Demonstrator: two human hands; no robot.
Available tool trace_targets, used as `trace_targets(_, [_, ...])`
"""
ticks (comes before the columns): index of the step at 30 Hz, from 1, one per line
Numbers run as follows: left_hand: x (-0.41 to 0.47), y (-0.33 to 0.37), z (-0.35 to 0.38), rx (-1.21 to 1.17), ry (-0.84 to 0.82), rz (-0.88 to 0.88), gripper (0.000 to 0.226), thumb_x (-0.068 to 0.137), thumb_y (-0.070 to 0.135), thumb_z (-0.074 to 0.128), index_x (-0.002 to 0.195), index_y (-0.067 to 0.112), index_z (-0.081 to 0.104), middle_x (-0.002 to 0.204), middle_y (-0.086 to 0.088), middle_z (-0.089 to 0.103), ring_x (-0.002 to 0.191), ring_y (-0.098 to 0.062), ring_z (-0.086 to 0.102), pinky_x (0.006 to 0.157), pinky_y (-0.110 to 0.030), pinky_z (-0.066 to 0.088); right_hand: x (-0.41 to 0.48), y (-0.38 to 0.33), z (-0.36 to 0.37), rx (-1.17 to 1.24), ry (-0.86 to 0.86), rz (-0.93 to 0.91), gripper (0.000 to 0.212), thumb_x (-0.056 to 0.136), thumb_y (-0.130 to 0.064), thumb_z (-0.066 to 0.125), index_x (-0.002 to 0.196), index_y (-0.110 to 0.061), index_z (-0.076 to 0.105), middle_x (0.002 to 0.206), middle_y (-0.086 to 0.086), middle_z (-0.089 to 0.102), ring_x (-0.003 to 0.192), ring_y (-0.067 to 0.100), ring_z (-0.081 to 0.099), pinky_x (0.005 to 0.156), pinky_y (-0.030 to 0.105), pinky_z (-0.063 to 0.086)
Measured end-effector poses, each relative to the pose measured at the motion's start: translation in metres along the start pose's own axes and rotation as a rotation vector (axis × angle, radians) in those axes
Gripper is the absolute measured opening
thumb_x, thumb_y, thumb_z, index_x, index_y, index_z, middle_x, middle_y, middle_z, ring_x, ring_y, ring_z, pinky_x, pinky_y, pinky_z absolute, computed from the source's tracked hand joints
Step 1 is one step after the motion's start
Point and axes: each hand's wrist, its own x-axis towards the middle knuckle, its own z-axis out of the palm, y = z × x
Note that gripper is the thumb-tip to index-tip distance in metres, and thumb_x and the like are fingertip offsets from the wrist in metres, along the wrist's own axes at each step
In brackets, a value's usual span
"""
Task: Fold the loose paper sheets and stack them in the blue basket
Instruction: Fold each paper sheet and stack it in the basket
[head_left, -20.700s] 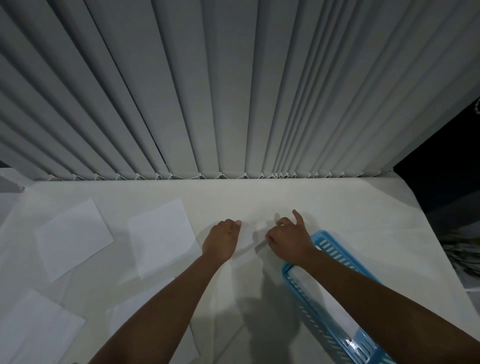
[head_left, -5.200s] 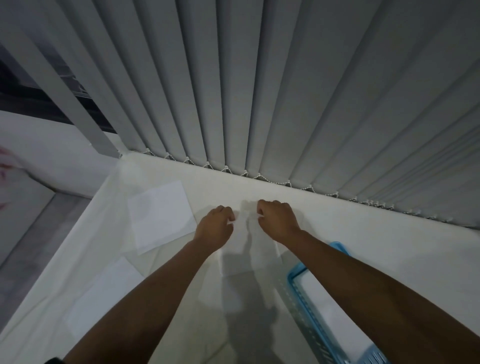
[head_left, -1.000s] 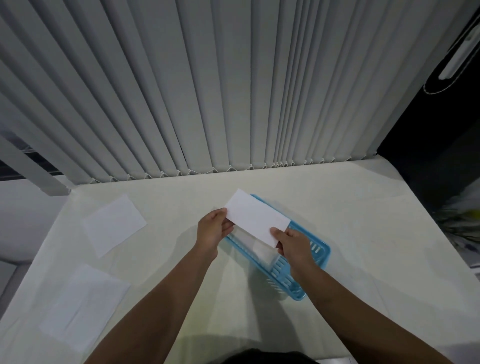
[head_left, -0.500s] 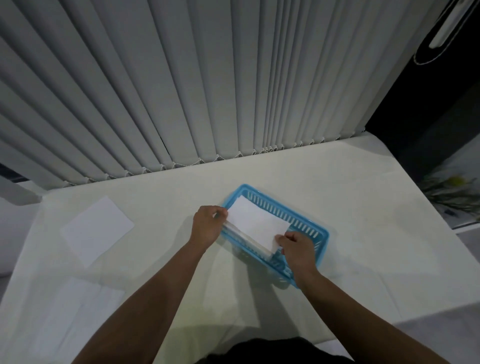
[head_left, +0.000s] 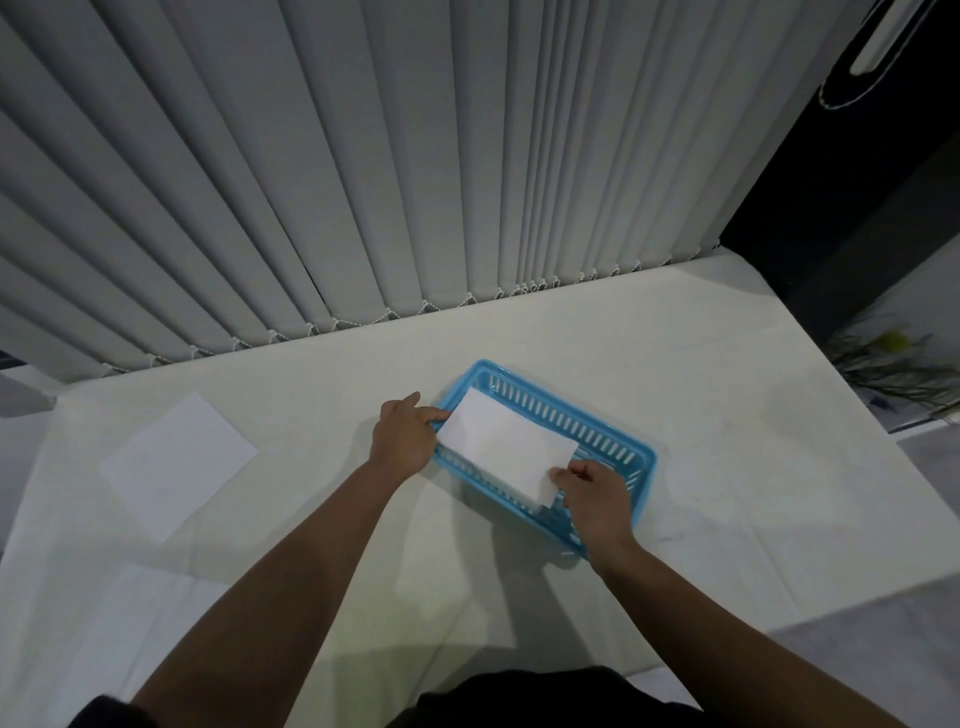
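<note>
I'm holding both arms out toward centre frame, my left hand (head_left: 404, 441) and right hand (head_left: 597, 501) each pinching an end of the sheet (head_left: 506, 452).

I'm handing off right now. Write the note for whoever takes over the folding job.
Left hand pinches the folded sheet at its left end; right hand pinches its near right corner.
The sheet is over the blue basket, not yet released.
Left to do: let go, then fold and stack the two loose sheets on the table: far-left sheet, near-left sheet.
</note>
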Motion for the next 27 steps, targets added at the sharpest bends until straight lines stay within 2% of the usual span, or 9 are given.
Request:
trace_targets(6, [0.001, -0.004, 0.001, -0.005, -0.037, 0.001, 0.048, 0.097, 0.01, 0.031, 0.13, 0.036, 0.055, 0.156, -0.005, 0.029, 0.141, -0.026, 0.023, 0.114, -0.031, 0.023, 0.004, -0.004, 0.005, 0.041, -0.003, 0.023, 0.013, 0.084, -0.019, 0.068, 0.084, -0.006, 0.068, 0.083, 0.008, 0.069, 0.078, 0.022, 0.061, 0.076, 0.037, 0.049])
trace_targets(9, [0.001, -0.004, 0.0, 0.009, -0.033, -0.001, 0.048, 0.098, 0.01, 0.03, 0.131, 0.035, 0.054, 0.156, -0.005, 0.029, 0.141, -0.027, 0.022, 0.114, -0.031, 0.024, 0.006, -0.005, 0.008, 0.053, 0.0, 0.031, 0.013, 0.084, -0.019, 0.069, 0.084, -0.006, 0.069, 0.085, 0.007, 0.069, 0.079, 0.022, 0.06, 0.075, 0.033, 0.046])
trace_targets(13, [-0.001, -0.003, -0.001, 0.002, -0.033, 0.009, 0.049, 0.097, 0.009, 0.029, 0.131, 0.035, 0.054, 0.155, -0.003, 0.031, 0.141, -0.025, 0.022, 0.113, -0.03, 0.025, 0.007, -0.006, 0.009, 0.049, 0.005, 0.045, 0.014, 0.083, -0.019, 0.069, 0.088, -0.006, 0.07, 0.086, 0.006, 0.069, 0.078, 0.02, 0.059, 0.079, 0.035, 0.048])
trace_targets(18, [-0.004, 0.001, -0.004, 0.026, -0.035, 0.003, 0.048, 0.098, 0.01, 0.029, 0.132, 0.034, 0.053, 0.156, -0.003, 0.029, 0.141, -0.027, 0.021, 0.112, -0.03, 0.028, 0.006, -0.007, 0.009, 0.032, 0.004, 0.036, 0.017, 0.084, -0.023, 0.07, 0.087, -0.007, 0.07, 0.086, 0.006, 0.07, 0.078, 0.02, 0.06, 0.074, 0.032, 0.046])
trace_targets(22, [-0.007, 0.005, -0.006, 0.016, -0.027, 0.017, 0.049, 0.097, 0.008, 0.029, 0.131, 0.032, 0.056, 0.156, -0.003, 0.029, 0.14, -0.026, 0.021, 0.112, -0.033, 0.031, 0.001, -0.007, 0.003, 0.015, 0.019, 0.025, 0.024, 0.085, -0.031, 0.068, 0.081, -0.008, 0.07, 0.079, 0.003, 0.07, 0.07, 0.016, 0.059, 0.063, 0.03, 0.043])
trace_targets(27, [-0.011, 0.009, -0.008, -0.018, 0.019, 0.045, 0.048, 0.096, 0.006, 0.032, 0.131, 0.029, 0.056, 0.155, -0.003, 0.032, 0.139, -0.026, 0.025, 0.111, -0.034, 0.031, -0.002, 0.0, -0.008, -0.021, 0.052, 0.018, 0.018, 0.086, -0.031, 0.066, 0.079, -0.015, 0.067, 0.084, 0.001, 0.071, 0.077, 0.016, 0.062, 0.069, 0.032, 0.049])
